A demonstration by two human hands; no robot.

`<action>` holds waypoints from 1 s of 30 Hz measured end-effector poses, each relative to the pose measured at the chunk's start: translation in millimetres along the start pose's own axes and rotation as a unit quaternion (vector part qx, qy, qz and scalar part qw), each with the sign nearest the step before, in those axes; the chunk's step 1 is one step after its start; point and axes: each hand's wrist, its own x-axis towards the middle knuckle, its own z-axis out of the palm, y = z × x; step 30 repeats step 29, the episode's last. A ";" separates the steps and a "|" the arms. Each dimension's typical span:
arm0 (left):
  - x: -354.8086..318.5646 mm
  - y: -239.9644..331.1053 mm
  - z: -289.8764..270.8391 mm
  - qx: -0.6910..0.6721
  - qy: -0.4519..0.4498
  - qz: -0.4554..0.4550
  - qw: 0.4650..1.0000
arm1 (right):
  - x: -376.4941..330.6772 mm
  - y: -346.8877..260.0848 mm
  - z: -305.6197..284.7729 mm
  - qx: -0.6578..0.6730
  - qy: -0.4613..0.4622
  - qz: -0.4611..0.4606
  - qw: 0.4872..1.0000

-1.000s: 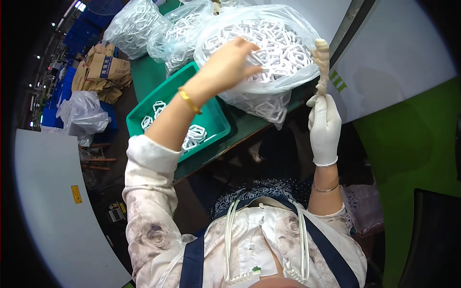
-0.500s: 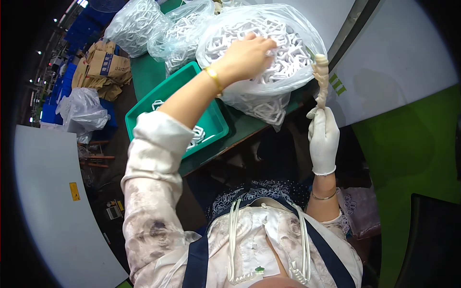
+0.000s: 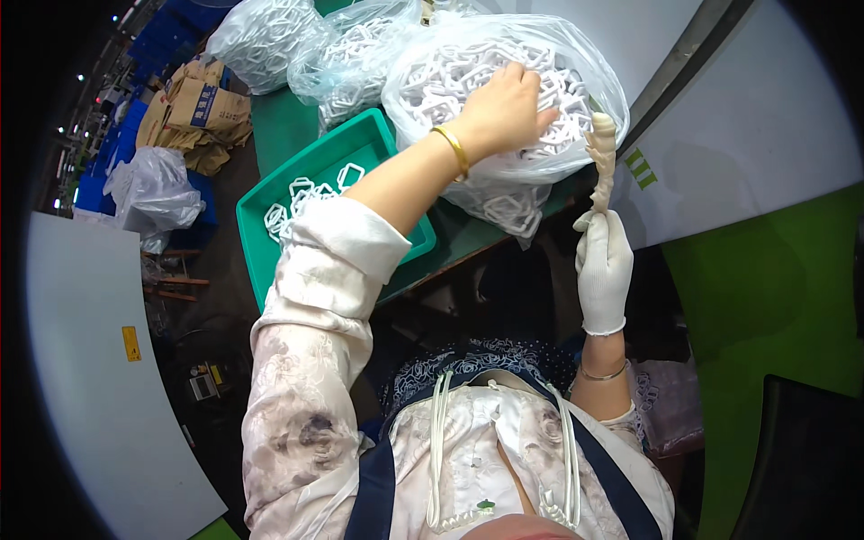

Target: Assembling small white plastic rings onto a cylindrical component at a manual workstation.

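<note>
My bare left hand (image 3: 506, 110), with a gold bangle at its wrist, rests on the heap of white plastic loops (image 3: 454, 67) inside a large clear plastic bag (image 3: 601, 56). Its fingers bend down onto the loops while the thumb stands apart; the fingertips are partly hidden, and no held piece shows. In a white knitted glove, my right hand (image 3: 604, 270) is closed on the lower end of a cream, lumpy wrapped rod (image 3: 601, 162). The rod points upward beside the bag's right edge. Under my left forearm, a green tray (image 3: 270, 193) holds several angular white loops (image 3: 306, 191).
More clear bags of white pieces (image 3: 263, 45) stand at the back left of the green table (image 3: 274, 126). A pale panel (image 3: 720, 117) rises on the right. Brown paper sacks (image 3: 193, 108) and a bulging plastic bag (image 3: 157, 193) lie to the left, beyond the table.
My left hand has shifted rightward and slightly down over the heap, its thumb now spread. More loops in the tray show. My right hand still grips the rod.
</note>
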 end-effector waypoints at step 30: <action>-291.9 -146.7 -51.2 0.154 -0.123 -0.356 0.913 | -35.9 58.2 2.7 -0.022 -0.118 0.004 0.993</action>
